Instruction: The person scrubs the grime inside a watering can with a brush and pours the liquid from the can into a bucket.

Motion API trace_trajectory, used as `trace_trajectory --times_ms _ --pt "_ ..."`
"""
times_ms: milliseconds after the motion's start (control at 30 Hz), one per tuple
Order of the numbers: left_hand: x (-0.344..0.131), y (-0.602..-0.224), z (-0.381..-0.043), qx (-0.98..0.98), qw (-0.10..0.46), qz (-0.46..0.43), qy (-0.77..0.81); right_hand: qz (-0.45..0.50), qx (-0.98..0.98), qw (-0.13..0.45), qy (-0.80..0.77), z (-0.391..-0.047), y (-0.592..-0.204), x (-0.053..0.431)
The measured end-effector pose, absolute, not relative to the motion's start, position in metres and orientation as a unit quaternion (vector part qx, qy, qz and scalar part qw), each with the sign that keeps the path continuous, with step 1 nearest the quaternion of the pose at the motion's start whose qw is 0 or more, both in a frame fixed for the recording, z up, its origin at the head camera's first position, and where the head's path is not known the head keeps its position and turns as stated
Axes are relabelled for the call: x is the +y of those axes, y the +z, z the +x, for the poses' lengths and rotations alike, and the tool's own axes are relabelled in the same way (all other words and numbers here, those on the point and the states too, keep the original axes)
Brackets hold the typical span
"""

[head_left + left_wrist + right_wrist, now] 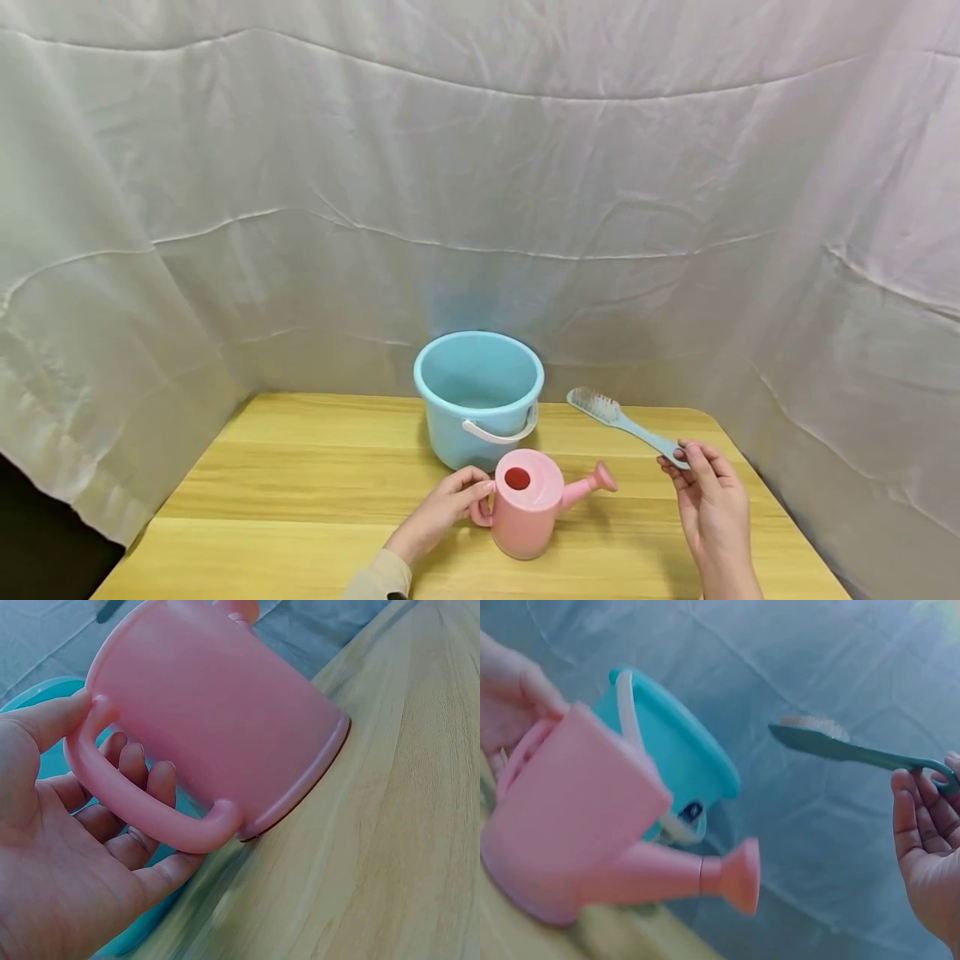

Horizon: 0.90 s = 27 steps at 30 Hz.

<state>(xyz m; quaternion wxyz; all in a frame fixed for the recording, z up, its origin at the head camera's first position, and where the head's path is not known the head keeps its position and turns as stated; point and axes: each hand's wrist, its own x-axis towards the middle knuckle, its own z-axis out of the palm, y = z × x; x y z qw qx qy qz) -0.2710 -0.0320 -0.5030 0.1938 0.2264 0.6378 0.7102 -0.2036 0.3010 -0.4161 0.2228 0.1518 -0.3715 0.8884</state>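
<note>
a smooth pink watering can (521, 529), plastic by its sheen, is just in front of a round blue bucket (453, 432); whether its base touches the wood-grained table (300, 467) is hard to tell. the left hand (448, 504) holds the can's rounded handle (142, 808), fingers curled into the loop. the right hand (712, 500) is raised, pinching the holed end of a slim blue brush (637, 430). creased grey cloth (450, 167) hangs behind. the head view shows the round opening (517, 478) in the can's top, which the left wrist view hides; the right wrist view shows the brush edge-on, bristles (816, 726) standing up from a curved back, and the spout (660, 874) flaring at its tip.
</note>
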Motion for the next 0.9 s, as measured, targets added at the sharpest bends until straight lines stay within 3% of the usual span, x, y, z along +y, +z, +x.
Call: trace_trajectory --times_ms 500,900 --pt "-0.030 -0.504 -0.273 0.643 0.189 0.221 0.709 0.175 -0.380 0.209 0.884 -0.197 -0.373 0.273" --pt "-0.032 -0.503 -0.271 0.641 0.190 0.223 0.709 0.183 -0.436 0.188 0.861 -0.195 -0.374 0.256"
